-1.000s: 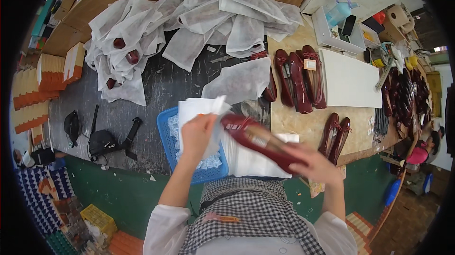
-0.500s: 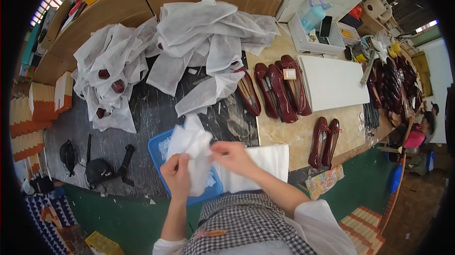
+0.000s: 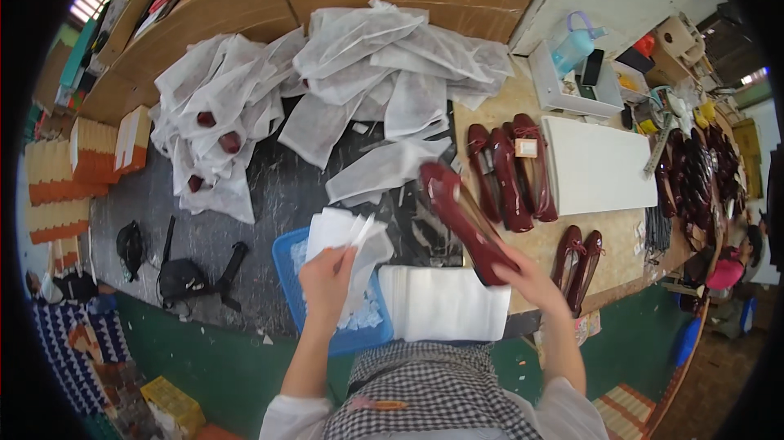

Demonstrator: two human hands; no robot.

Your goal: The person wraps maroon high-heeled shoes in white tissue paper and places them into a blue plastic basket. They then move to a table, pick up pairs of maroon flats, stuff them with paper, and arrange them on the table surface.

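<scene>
My left hand (image 3: 327, 276) pinches a thin white fabric bag (image 3: 371, 256) above a blue plastic basket (image 3: 385, 334). Small pale bits, too small to name, lie in that basket. In my right hand (image 3: 527, 281) is a glossy dark red flat shoe (image 3: 461, 215), gripped at the heel with its toe pointing up and away to the left. Below it, a stack of white sheets (image 3: 445, 301) lies at the table's near edge. More dark red shoes (image 3: 510, 183) stand to the right, one with a small tag.
Two heaps of white fabric bags (image 3: 359, 56) cover the back, some with shoes inside. A black pouch with straps (image 3: 184, 278) lies left. At right are a white board (image 3: 600, 164), a pair of red shoes (image 3: 576, 264) and a tray (image 3: 572, 97) holding a bottle and phone.
My right hand has let go of the white bag, moved right and taken hold of a red shoe, now lifted. My left hand still holds the bag. The whole view has shifted slightly.
</scene>
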